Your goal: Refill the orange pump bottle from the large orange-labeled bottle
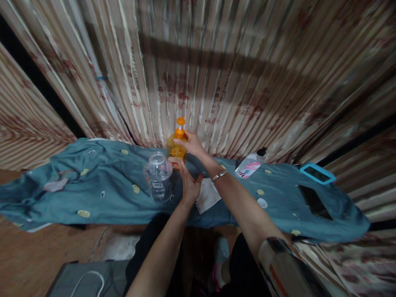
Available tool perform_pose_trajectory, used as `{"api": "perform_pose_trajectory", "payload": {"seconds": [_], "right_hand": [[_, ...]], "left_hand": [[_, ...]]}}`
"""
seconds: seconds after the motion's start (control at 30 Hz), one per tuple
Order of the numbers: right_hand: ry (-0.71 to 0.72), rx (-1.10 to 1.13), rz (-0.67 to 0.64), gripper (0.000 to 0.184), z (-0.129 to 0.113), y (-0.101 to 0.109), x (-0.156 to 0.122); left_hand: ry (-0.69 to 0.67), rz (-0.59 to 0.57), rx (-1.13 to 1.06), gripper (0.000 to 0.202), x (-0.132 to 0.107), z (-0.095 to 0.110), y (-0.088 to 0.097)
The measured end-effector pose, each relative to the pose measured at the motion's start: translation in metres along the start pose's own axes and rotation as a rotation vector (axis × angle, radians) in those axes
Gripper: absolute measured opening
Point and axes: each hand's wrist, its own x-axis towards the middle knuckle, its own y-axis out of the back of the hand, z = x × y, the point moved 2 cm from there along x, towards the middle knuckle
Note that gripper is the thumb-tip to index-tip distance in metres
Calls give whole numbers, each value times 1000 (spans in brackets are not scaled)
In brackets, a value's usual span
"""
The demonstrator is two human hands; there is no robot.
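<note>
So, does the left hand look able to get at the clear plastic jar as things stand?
Probably yes: the clear plastic jar stands just left of the left hand, and only cloth shows between them, though the fingers are at the orange pump bottle.

The bottle (172, 144) is amber, its pump (180, 121) orange, the cloth (114, 203) yellow-patterned teal.

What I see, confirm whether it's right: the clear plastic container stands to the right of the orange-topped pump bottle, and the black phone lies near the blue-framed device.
The side is wrong: in the head view, the clear plastic container stands to the left of the orange-topped pump bottle. The rest holds.
</note>
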Motion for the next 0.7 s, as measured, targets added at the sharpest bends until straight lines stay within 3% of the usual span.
{"api": "perform_pose_trajectory", "payload": {"seconds": [0.1, 0.23, 0.33, 0.43, 0.53, 0.7], "right_hand": [[5, -22, 26, 36, -5, 9, -10], [13, -75, 117, 39, -16, 47, -36], [22, -132, 162, 42, -27, 83, -64], [-1, -203, 193, 46, -33, 110, -95], [-51, -247, 191, 50, -30, 122, -122], [-118, -274, 178, 54, -14, 118, -150]], "left_hand": [[-96, 1, 43, 101, 1, 7, 1], [-262, -1, 167, 93, 0, 24, 2], [-256, 8, 209, 96, -2, 34, 3], [-227, 19, 194, 116, -3, 40, 2], [-189, -17, 131, 131, -8, 41, -2], [-129, -153, 8, 136, -21, 33, -17]]}}
